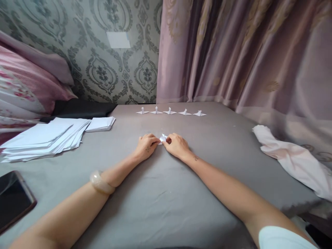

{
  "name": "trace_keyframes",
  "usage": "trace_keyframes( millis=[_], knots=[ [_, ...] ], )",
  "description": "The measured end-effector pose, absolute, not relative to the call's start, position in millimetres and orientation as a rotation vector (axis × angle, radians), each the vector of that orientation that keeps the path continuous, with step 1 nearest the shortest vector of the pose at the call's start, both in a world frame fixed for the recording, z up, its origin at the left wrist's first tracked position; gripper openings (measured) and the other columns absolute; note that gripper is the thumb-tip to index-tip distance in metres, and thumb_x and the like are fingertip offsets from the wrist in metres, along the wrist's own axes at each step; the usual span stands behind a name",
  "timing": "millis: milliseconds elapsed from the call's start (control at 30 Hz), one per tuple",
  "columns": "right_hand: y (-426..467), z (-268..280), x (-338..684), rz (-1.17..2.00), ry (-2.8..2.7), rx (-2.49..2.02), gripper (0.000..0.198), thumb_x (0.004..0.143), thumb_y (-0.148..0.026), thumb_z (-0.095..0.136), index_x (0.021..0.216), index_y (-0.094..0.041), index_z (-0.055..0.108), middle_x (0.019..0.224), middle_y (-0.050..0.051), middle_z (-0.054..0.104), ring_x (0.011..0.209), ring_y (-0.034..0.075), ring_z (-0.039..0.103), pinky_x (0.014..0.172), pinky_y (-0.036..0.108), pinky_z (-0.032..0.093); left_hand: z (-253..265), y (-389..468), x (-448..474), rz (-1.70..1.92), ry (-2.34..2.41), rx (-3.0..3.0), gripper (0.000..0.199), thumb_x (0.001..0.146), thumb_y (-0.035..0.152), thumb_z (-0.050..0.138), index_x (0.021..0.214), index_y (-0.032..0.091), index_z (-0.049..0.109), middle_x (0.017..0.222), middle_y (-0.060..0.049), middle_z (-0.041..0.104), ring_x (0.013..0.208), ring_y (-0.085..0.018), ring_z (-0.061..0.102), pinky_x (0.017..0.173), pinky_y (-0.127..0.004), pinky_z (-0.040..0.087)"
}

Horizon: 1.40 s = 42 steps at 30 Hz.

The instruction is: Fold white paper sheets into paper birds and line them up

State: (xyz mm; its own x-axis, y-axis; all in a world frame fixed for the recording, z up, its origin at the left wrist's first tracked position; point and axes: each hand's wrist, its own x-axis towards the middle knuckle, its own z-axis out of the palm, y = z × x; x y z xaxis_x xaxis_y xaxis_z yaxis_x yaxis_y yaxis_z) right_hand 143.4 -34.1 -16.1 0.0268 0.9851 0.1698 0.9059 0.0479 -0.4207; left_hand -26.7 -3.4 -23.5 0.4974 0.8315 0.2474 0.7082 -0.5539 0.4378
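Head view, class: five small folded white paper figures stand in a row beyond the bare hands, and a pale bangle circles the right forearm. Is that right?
Not quite: the head view shows the pale bangle around the left forearm, not the right. The five white paper figures do stand in a row beyond the left hand and right hand.

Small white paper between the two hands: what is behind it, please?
Behind the small white paper is grey cloth, then five folded paper figures in a row. The fingers partly cover its sides; what lies directly under it cannot be seen.
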Motion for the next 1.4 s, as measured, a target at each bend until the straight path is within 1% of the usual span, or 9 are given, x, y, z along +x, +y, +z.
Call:
trace_keyframes(
  millis=[133,267,367,500,633,767,967,1100,1400],
  knots=[
    [-32.8,-13.9,138.1,0.216,-1.921,-1.963,0.025,0.087,-0.04,0.05,0.086,-0.021,0.065,0.099,0.007,0.068,0.091,0.021,0.063,0.074,0.029,0.043,-23.8,-1.3,-25.3,0.657,1.321,2.458,0.025,0.09,0.027,0.047,0.094,0.022,0.071,0.098,-0.007,0.066,0.099,-0.024,0.058,0.086,-0.04,0.038],
    [-31.7,-13.0,134.1,0.191,-1.952,-1.97,0.025,0.088,-0.034,0.047,0.087,-0.02,0.068,0.099,0.009,0.07,0.092,0.021,0.065,0.074,0.029,0.043,-21.4,-0.6,-27.5,0.672,1.323,2.432,0.025,0.088,0.026,0.046,0.094,0.02,0.07,0.096,-0.007,0.066,0.094,-0.022,0.059,0.083,-0.036,0.041],
    [-20.5,-10.6,143.3,0.182,-1.899,-2.037,0.025,0.087,-0.035,0.049,0.087,-0.022,0.071,0.1,0.008,0.072,0.093,0.021,0.065,0.076,0.028,0.044,-21.1,0.6,-30.6,0.693,1.331,2.406,0.026,0.088,0.026,0.045,0.093,0.019,0.069,0.096,-0.007,0.067,0.09,-0.021,0.06,0.082,-0.034,0.043],
    [12.3,-3.3,188.8,0.124,-1.67,-2.208,0.029,0.088,-0.035,0.048,0.095,-0.019,0.072,0.101,0.013,0.071,0.096,0.025,0.065,0.077,0.031,0.046,-24.1,3.4,-31.6,0.699,1.362,2.362,0.025,0.087,0.026,0.046,0.092,0.019,0.069,0.094,-0.007,0.067,0.086,-0.02,0.059,0.08,-0.034,0.044],
    [45.5,3.1,248.0,0.044,-1.39,-2.354,0.035,0.091,-0.031,0.043,0.104,-0.014,0.069,0.109,0.018,0.068,0.103,0.027,0.063,0.081,0.033,0.047,-26.3,5.9,-28.0,0.692,1.366,2.354,0.024,0.087,0.024,0.046,0.092,0.019,0.069,0.093,-0.007,0.066,0.085,-0.02,0.058,0.078,-0.033,0.042],
    [69.9,2.2,281.0,0.016,-1.25,-2.401,0.035,0.09,-0.03,0.044,0.109,-0.013,0.067,0.111,0.02,0.066,0.104,0.03,0.063,0.082,0.036,0.048,-25.3,6.7,-25.0,0.697,1.358,2.34,0.022,0.085,0.022,0.048,0.09,0.018,0.069,0.09,-0.007,0.065,0.083,-0.02,0.057,0.076,-0.032,0.042],
    [96.1,-7.2,288.7,0.01,-1.185,-2.415,0.031,0.087,-0.025,0.05,0.108,-0.012,0.067,0.112,0.021,0.066,0.105,0.029,0.063,0.085,0.037,0.048,-25.5,6.7,-25.3,0.702,1.355,2.309,0.022,0.085,0.022,0.047,0.09,0.019,0.068,0.09,-0.007,0.065,0.086,-0.021,0.057,0.076,-0.032,0.042],
    [103.4,-11.9,285.7,0.027,-1.156,-2.423,0.03,0.088,-0.025,0.05,0.107,-0.013,0.068,0.111,0.02,0.066,0.105,0.028,0.063,0.085,0.037,0.048,-27.0,8.1,-25.3,0.717,1.338,2.299,0.021,0.084,0.022,0.048,0.09,0.018,0.068,0.09,-0.008,0.065,0.086,-0.02,0.058,0.076,-0.032,0.042],
    [99.7,-10.8,280.2,0.055,-1.148,-2.421,0.032,0.09,-0.026,0.046,0.114,-0.016,0.065,0.112,0.019,0.065,0.106,0.026,0.063,0.086,0.036,0.047,-28.3,7.9,-24.3,0.704,1.353,2.3,0.021,0.084,0.025,0.047,0.09,0.019,0.067,0.09,-0.007,0.064,0.084,-0.02,0.056,0.077,-0.033,0.042]
  ],
)
